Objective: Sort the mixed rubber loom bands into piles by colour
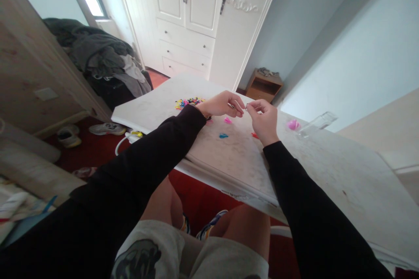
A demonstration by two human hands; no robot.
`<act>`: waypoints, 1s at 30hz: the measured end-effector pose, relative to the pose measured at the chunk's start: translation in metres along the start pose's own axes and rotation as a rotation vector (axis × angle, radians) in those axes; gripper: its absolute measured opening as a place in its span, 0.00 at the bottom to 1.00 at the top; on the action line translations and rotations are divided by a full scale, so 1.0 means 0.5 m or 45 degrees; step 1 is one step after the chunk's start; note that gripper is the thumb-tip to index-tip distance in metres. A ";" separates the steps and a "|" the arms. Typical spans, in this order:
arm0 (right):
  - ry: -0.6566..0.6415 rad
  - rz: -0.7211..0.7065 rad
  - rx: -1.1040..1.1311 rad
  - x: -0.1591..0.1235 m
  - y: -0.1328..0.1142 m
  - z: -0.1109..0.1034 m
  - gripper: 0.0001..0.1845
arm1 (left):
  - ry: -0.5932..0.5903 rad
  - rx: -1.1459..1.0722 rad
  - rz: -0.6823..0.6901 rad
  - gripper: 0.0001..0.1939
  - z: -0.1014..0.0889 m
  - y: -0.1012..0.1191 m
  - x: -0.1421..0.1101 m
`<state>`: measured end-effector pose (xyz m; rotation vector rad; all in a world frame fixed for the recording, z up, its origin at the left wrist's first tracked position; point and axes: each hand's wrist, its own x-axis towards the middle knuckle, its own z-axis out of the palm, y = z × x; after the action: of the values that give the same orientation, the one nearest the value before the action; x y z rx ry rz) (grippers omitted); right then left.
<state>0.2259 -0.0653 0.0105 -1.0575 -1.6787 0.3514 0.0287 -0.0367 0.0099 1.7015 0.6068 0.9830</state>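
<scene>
Okay, right hand pinched on tiny dark item; left hand half-curled, can't tell its hold; both right of colourful pile on tabletop.

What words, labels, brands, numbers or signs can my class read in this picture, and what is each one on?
None can be read.
Table: faint marks along its near edge, too small and blurred to tell whether they are lettering.
Shorts: a dark print on one leg, no readable words.
Colourful little pieces: too small to show any lettering.
</scene>
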 end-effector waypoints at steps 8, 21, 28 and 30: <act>-0.004 0.026 -0.017 0.001 -0.003 0.002 0.05 | -0.046 0.351 0.085 0.08 -0.008 -0.021 0.002; -0.024 -0.036 0.082 -0.001 0.001 0.006 0.05 | 0.005 -0.040 0.151 0.14 0.007 -0.023 0.011; -0.048 0.002 0.060 -0.003 0.003 0.010 0.05 | 0.088 -0.136 0.144 0.16 0.012 -0.020 0.016; -0.019 0.022 0.043 -0.001 0.004 0.010 0.06 | 0.183 -0.043 0.125 0.13 0.011 -0.017 0.016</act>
<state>0.2226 -0.0633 0.0071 -1.0470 -1.6721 0.3987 0.0383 -0.0304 0.0035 1.6531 0.6005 1.1866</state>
